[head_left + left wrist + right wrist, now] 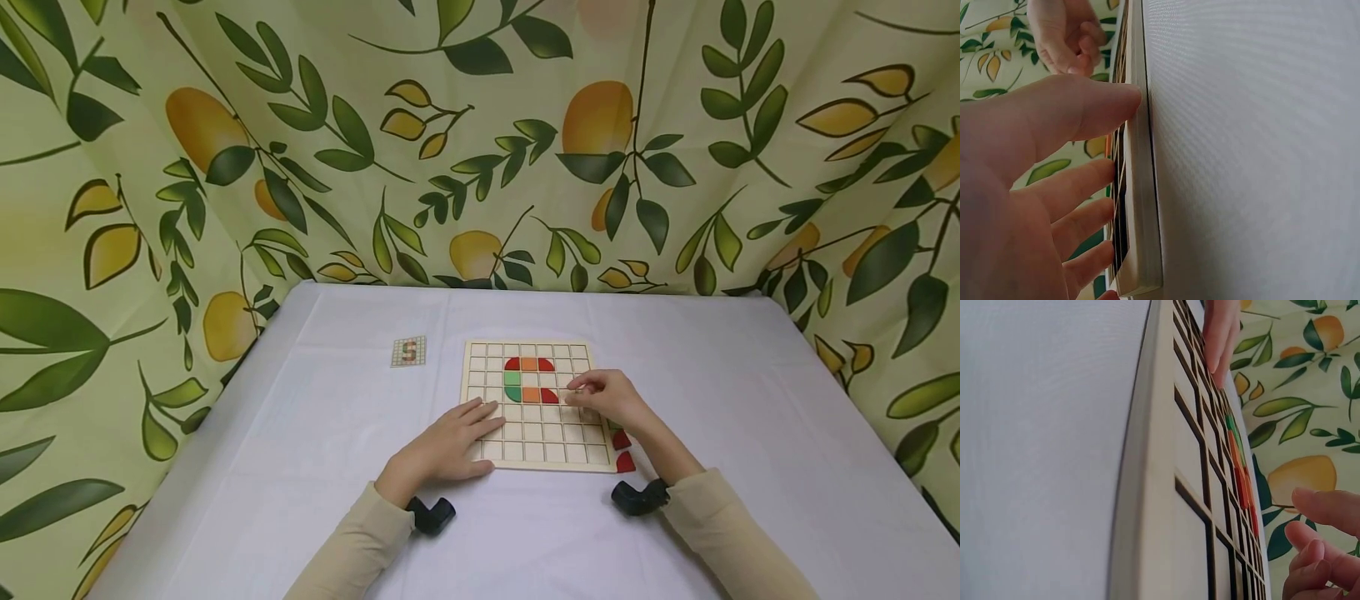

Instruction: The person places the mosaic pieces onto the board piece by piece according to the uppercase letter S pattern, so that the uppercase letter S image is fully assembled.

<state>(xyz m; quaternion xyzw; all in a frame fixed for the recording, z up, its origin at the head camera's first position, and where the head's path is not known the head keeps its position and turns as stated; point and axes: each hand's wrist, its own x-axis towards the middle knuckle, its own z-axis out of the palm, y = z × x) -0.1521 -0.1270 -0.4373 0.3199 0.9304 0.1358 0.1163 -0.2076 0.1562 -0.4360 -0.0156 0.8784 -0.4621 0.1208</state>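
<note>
A wooden grid board (pixel 555 454) lies on the table. In its cells sit red rounded pieces (pixel 546 365), orange squares (pixel 528 364), a light green square (pixel 512 378) and a dark green rounded piece (pixel 512 393). My left hand (pixel 453 442) rests on the board's lower left edge, fingers spread; the left wrist view shows the thumb (pixel 1104 103) at the rim. Over the board's right side hovers my right hand (pixel 611 396), near the lower red piece (pixel 549 396). In the right wrist view its thumb and forefinger stand apart, with nothing visible between them.
Red pieces (pixel 626 461) and a partly hidden green piece (pixel 614 425) lie along the board's right edge. A small card (pixel 408 352) with a coloured grid pattern lies to the board's left. Behind the white-covered table (pixel 337 433) hangs a leaf-and-fruit patterned curtain (pixel 472 192).
</note>
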